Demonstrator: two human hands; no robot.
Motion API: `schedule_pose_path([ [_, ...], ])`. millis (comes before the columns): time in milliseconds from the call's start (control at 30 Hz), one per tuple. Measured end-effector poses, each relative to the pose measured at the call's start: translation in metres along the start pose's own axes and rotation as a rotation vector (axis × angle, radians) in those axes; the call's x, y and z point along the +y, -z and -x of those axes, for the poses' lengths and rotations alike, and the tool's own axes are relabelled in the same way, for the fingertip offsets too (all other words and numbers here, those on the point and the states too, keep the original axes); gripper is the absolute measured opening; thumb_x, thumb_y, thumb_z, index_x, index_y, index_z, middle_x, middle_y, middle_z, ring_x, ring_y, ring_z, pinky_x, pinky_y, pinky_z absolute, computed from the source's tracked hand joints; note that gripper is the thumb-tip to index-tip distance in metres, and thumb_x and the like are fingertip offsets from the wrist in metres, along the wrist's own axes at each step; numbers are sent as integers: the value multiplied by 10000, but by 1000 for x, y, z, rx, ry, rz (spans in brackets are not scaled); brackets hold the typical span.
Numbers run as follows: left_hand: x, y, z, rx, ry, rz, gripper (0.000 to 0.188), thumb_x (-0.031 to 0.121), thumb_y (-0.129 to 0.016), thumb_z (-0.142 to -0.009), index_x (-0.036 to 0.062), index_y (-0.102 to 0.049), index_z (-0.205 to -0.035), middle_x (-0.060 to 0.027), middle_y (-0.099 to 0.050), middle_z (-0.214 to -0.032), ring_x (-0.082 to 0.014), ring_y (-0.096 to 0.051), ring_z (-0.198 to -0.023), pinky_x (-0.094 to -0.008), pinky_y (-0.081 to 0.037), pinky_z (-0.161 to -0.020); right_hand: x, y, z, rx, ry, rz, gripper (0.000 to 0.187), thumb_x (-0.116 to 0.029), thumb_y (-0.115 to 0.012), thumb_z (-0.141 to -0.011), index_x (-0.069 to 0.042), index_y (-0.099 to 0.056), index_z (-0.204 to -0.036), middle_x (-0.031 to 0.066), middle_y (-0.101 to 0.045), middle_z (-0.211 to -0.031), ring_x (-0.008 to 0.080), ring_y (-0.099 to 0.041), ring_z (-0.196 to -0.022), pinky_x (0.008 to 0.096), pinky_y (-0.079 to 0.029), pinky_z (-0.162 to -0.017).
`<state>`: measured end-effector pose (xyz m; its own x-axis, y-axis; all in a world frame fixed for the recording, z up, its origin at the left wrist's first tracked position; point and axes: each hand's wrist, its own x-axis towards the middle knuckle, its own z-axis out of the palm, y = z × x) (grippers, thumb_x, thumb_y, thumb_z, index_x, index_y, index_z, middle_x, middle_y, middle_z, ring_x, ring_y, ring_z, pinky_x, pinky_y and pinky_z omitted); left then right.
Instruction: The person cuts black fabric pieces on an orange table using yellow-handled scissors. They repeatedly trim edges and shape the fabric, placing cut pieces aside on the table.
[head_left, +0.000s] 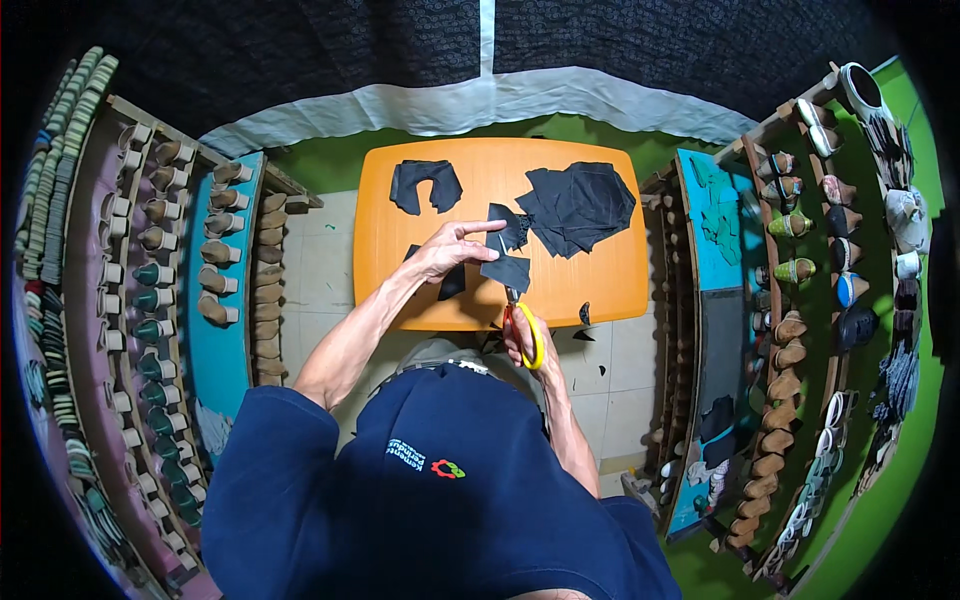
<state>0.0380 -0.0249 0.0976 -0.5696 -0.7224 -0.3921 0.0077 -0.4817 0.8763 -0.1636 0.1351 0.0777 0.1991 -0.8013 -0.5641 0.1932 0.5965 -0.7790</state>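
Observation:
My left hand [447,252] pinches a small black piece of sheet material [508,273] above the table, with its fingers pointing right. In my right hand [517,338] is a pair of scissors with yellow handles [538,348]. Its blades point away from me and meet the near side of the black piece; how far they are apart is too small to tell. At the far right of the table lies a pile of black cut pieces [580,208]. A curved black piece with a U-shaped cutout [408,186] rests at the far left. Another dark piece [453,283] lies partly under my left hand.
The orange table [385,250] has rounded corners. Dark scraps [584,336] lie on the tiled floor by its near right edge. Racks of shoe lasts [222,255] stand to the left, and racks of shoes and lasts [790,355] to the right. A dark curtain [380,50] hangs behind.

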Motion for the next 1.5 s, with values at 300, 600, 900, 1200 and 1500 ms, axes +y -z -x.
schedule_pose_path([
  [300, -13, -8, 2, 46, -56, 135, 659, 43, -753, -850, 57, -494, -1456, -97, -746, -942, -101, -693, -849, -233, -534, -813, -1, -2, 2, 36, -26, -48, 481, -568, -608, -947, -117, -524, -804, -43, -419, -552, 54, -378, -411, 240, -332, -370],
  [600, -11, -12, 4, 98, -91, 160, 591, 66, -749, -866, 19, -532, -1413, -91, -731, -1006, -96, -684, -893, -224, -536, -824, -2, -5, 3, 52, -2, 9, 497, -574, -621, -939, -136, -493, -740, -56, -414, -541, 50, -379, -405, 239, -334, -363],
  [900, -9, 9, 1, -26, -3, 49, 604, 56, -755, -849, 41, -543, -1414, -33, -726, -944, -75, -666, -854, -240, -514, -876, 0, 0, -1, 1, -81, 73, 511, -574, -558, -970, -109, -525, -761, -26, -444, -575, 75, -421, -441, 249, -381, -405],
  [1200, -19, -3, 8, 51, -37, 126, 633, 62, -758, -849, 48, -520, -1436, -85, -742, -979, -115, -677, -913, -267, -493, -930, 3, -3, -8, -5, -94, 91, 516, -581, -471, -1000, -80, -521, -884, -26, -407, -581, 85, -380, -454, 259, -327, -409],
  [1500, -35, -5, 5, 90, -75, 192, 626, 12, -714, -876, 47, -486, -1457, -70, -738, -985, -94, -683, -860, -230, -537, -855, -4, -6, -3, 51, -47, 103, 512, -583, -537, -969, -89, -537, -833, -32, -412, -549, 76, -384, -422, 257, -338, -386],
])
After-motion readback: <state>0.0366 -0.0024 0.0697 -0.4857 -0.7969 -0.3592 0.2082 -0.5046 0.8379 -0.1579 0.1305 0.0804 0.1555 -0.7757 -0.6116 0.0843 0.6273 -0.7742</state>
